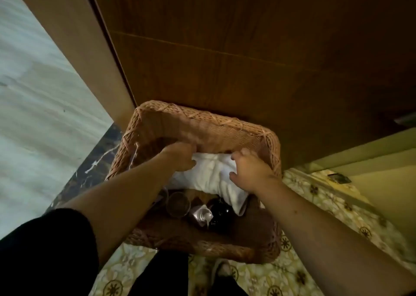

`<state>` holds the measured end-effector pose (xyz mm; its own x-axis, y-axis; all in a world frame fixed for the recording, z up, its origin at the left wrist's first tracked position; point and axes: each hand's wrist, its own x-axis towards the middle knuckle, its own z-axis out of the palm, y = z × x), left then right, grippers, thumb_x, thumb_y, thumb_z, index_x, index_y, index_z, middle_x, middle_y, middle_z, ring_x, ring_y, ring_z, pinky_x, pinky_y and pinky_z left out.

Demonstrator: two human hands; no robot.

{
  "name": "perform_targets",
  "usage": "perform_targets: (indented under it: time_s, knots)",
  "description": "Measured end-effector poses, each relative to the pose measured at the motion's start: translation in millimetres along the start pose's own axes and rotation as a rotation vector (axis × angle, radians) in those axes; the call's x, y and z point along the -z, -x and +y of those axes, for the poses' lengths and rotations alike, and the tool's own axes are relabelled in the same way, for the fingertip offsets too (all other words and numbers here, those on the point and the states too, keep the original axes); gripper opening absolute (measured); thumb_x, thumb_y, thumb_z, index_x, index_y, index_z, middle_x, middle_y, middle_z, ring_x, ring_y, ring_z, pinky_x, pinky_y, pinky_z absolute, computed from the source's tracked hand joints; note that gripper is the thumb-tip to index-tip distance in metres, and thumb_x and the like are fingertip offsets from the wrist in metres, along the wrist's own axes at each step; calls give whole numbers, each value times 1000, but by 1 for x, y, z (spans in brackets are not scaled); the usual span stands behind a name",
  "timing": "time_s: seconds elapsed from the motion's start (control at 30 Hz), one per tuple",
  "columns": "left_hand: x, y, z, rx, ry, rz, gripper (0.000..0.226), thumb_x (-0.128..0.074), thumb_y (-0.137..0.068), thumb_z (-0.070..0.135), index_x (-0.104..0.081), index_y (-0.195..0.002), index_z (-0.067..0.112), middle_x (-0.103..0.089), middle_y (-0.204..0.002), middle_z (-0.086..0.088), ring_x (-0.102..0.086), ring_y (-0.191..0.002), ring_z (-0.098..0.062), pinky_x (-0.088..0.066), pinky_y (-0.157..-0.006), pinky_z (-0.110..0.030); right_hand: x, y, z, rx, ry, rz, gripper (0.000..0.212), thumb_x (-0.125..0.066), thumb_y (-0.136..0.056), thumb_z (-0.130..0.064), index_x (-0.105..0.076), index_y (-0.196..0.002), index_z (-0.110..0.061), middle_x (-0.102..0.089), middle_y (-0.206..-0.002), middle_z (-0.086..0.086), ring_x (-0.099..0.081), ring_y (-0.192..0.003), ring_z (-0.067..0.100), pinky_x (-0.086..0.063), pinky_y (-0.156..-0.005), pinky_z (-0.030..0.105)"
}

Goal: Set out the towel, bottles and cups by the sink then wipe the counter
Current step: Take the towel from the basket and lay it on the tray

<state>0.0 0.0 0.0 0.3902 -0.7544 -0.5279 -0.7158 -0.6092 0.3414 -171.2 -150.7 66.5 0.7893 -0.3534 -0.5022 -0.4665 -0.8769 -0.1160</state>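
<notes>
A folded white towel (209,174) lies across the upper part of a wicker basket (202,124) on the floor in front of me. My left hand (180,156) grips the towel's left end and my right hand (249,172) grips its right end. Below the towel inside the basket stand a clear cup (177,204), a clear pump bottle (202,216) and a dark bottle (219,210). The towel hides whatever else the basket holds.
A brown wooden door (247,48) rises directly behind the basket, with its lighter frame (74,37) to the left. A dark marble threshold (94,165) borders pale tiles at the left. Patterned floor (315,205) surrounds the basket; my legs and one shoe (221,271) show at the bottom.
</notes>
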Motion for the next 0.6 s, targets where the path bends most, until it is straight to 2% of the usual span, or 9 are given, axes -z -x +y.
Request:
perform_targets:
  time_s: [0.1,0.2,0.33,0.47,0.53,0.6]
  knots:
    - [-16,-25,-14,10,-12,-46,61,-57,-97,37,-37,-149,12,-45,-149,-14,-43,-135,-31,-36,-112,-41,-15,-31,0,-47,100,-43,67,-64,-87,-50,-40,-140,-16,-37,-138,12,-35,-127,32,-44,-92,44]
    - [-39,-47,-19,37,8,-69,68,-61,-93,33,-31,-152,15,-38,-153,-12,-41,-137,-31,-37,-112,-45,-30,-54,3,-121,203,-119,81,-62,-83,-63,-34,-143,-16,-36,-141,14,-35,-129,35,-42,-93,46]
    - [-68,-71,-20,142,-78,-72,69,-65,-89,29,-37,-149,12,-36,-153,-14,-39,-138,-35,-37,-112,-49,-48,-75,6,-164,300,-169,97,-62,-72,-75,-34,-143,-15,-40,-143,17,-41,-127,38,-41,-95,47]
    - [-93,-88,-26,180,-44,-76,75,-62,-90,41,-30,-152,13,-30,-157,-13,-33,-142,-35,-31,-114,-50,-59,-92,7,-215,339,-248,118,-69,-59,-82,-31,-145,-11,-42,-145,20,-42,-130,41,-41,-96,48]
    - [-100,-94,-26,204,-74,-14,73,-62,-90,41,-32,-147,8,-36,-150,-18,-39,-137,-36,-35,-109,-48,-61,-98,5,-241,356,-275,116,-73,-62,-76,-30,-147,-9,-43,-146,20,-41,-131,40,-41,-96,47]
    - [-105,-96,-24,232,-98,39,73,-66,-88,38,-32,-142,3,-41,-143,-21,-49,-128,-37,-41,-102,-46,-62,-103,3,-230,367,-268,102,-75,-69,-66,-36,-144,-9,-46,-143,17,-43,-129,37,-43,-93,44]
